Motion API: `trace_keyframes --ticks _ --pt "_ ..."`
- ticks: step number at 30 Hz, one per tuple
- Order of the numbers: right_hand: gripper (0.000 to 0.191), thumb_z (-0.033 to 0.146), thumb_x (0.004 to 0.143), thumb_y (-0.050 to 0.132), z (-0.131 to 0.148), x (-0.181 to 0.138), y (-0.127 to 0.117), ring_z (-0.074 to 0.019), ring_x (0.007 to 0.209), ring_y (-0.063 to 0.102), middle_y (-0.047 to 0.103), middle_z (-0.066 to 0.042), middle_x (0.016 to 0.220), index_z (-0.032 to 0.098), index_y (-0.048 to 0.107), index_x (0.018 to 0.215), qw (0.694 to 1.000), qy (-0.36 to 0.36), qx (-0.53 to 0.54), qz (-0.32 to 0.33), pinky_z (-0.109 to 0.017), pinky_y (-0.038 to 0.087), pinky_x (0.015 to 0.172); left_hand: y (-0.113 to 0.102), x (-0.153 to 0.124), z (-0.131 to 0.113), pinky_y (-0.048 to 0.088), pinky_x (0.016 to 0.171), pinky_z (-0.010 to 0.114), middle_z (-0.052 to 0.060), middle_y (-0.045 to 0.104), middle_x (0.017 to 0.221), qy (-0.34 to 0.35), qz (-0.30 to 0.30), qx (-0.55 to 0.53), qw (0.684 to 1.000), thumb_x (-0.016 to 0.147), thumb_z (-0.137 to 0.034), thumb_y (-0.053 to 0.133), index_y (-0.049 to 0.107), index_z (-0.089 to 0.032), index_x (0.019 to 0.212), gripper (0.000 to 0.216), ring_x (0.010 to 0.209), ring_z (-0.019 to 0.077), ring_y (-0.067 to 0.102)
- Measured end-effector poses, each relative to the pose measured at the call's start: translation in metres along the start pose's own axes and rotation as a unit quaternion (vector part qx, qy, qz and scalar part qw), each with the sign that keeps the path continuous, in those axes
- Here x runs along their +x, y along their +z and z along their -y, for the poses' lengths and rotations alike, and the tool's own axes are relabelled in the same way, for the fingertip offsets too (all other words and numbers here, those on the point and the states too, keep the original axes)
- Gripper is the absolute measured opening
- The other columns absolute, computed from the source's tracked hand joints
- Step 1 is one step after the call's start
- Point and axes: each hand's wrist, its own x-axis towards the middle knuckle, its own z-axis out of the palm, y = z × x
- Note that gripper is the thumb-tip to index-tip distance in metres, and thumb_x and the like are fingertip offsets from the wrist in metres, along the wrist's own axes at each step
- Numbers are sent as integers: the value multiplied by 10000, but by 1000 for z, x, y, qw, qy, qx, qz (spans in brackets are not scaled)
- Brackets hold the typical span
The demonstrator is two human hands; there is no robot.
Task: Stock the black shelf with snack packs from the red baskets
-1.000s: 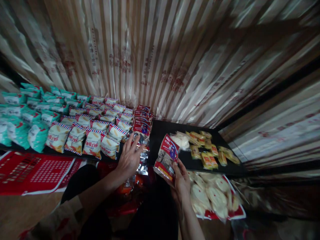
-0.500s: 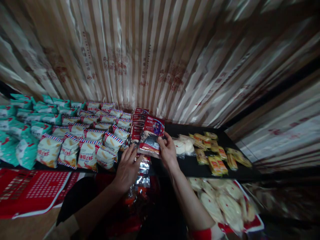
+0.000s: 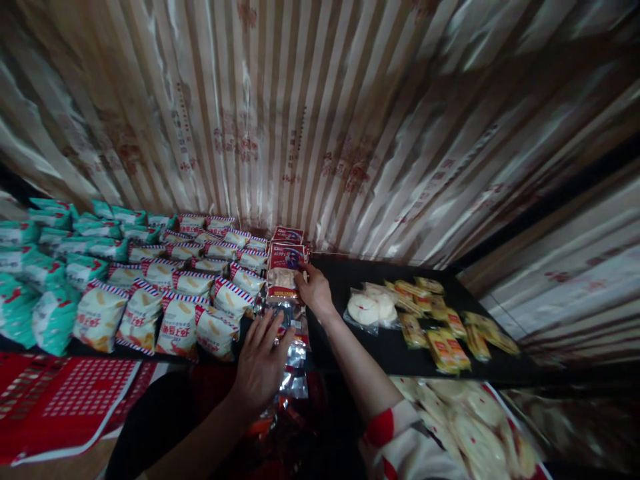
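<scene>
My right hand (image 3: pixel 313 290) reaches forward over the black shelf (image 3: pixel 365 337) and rests its closed fingers on a red snack packet (image 3: pixel 283 270) lying on top of the row of red packets. My left hand (image 3: pixel 263 360) lies with fingers spread on the shiny front packets (image 3: pixel 295 347) at the near end of that row, beside the red-white-blue striped bags (image 3: pixel 180 320). Both forearms come up from the bottom of the view.
Teal bags (image 3: pixel 45 267) fill the shelf's left part. Clear packs of white cakes (image 3: pixel 367 307) and small yellow packets (image 3: pixel 440 327) lie on the right. A red perforated sheet (image 3: pixel 65 387) and a big bag of round crackers (image 3: pixel 470 427) sit below. Striped wrapping hangs behind.
My right hand carried the red packet from low on the right up and left onto the red row. My left hand stayed on the front packets.
</scene>
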Motion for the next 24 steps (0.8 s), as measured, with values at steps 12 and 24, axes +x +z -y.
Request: trace_keyframes --ticks 12,24 --pt "435 439 878 423 31 -1 3 -307 1364 121 342 -56 1453 230 537 1241 959 -186 -203 65 -464 216 1045 1 2 -1 400 971 434 90 604 1191 -4 -34 -8 999 868 -211 416 621 -230 1085 300 1183 258 481" --pt "512 516 886 346 31 28 28 -341 1359 142 321 -63 1465 261 464 1312 956 -136 -230 124 -493 158 1051 0 2 -3 440 942 430 103 586 1214 -20 -34 -26 999 857 -181 428 626 -223 1081 302 1204 263 462"
